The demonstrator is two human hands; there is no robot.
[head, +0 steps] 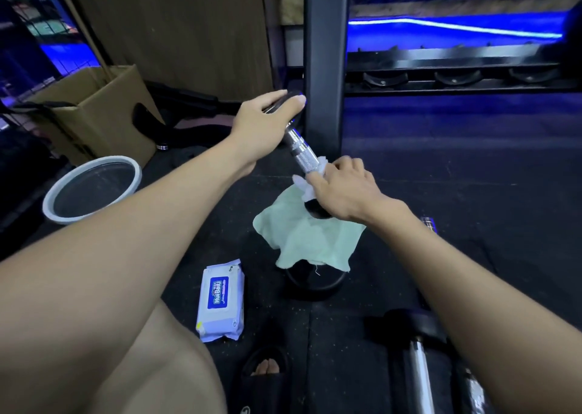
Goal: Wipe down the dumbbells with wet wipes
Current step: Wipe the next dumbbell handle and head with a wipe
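Observation:
A dumbbell with a chrome knurled handle (300,150) is held tilted above the floor. My left hand (264,120) grips its upper black head. My right hand (340,186) wraps a crumpled white wet wipe (315,177) round the lower end of the handle, just above the lower black head (316,210). A pale green cloth (308,240) lies on the floor beneath, draped partly over a black weight plate (315,284). The white and blue wet wipe pack (222,300) lies on the floor to the left.
More dumbbells (419,360) lie at the lower right. A grey bin (91,190) and a cardboard box (94,111) stand at the left. A black rack post (326,67) rises just behind the dumbbell, with rack shelves to its right. My knee and sandalled foot (266,369) are at the bottom.

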